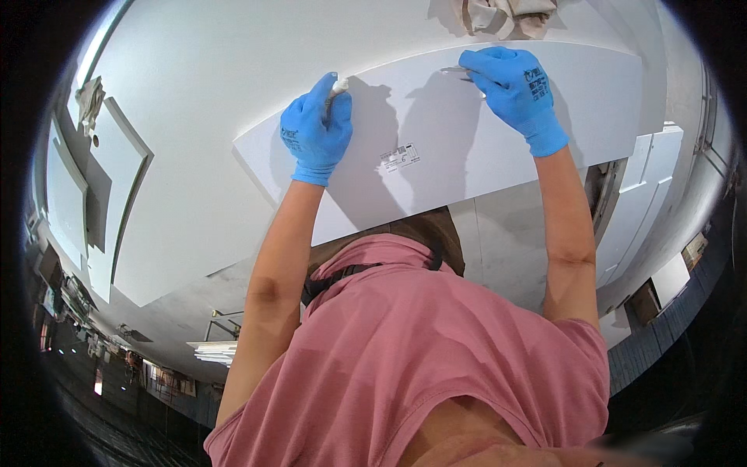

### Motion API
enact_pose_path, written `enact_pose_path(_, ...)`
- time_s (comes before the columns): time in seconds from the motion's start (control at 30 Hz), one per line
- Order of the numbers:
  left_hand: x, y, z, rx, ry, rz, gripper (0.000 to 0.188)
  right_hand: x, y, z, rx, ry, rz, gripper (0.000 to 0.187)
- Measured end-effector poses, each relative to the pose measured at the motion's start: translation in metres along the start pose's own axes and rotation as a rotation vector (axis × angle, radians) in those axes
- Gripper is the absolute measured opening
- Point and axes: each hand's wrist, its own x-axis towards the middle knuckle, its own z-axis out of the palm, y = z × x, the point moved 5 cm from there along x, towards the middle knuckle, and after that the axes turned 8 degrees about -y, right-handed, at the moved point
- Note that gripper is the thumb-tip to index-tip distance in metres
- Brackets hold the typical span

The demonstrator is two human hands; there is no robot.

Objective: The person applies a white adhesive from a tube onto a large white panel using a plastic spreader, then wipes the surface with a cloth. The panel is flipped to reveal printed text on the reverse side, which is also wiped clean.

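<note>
Both my hands wear blue gloves and are over a long white panel (591, 93) with a small printed label (400, 157) stuck on it. My left hand (317, 132) is closed around a small white object (339, 87) near the panel's far edge; its kind is mostly hidden by the fingers. Further right, my right hand (517, 86) grips a thin, flat greyish tool (454, 70) that points left from the fingertips. Too little of that tool shows to tell its kind. Shadows of the arms fall across the panel between the hands.
Beneath the panel lies a wide white surface (194, 86). Crumpled beige cloth (510, 17) rests beyond the panel at the top. More white panels stand at the left (124, 171) and the right (642, 187). Another rag (90, 103) lies far left.
</note>
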Motion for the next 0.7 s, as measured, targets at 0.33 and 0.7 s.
enact_pose_path(0.33,0.000,0.000,0.000,0.016,-0.036,-0.041,0.030,-0.009,-0.019,0.002,0.735,0.008,0.432,0.024)
enact_pose_path(0.7,0.002,0.006,-0.006,-0.027,-0.067,-0.035,0.032,0.031,-0.108,0.047,0.298,0.250,0.162,0.021)
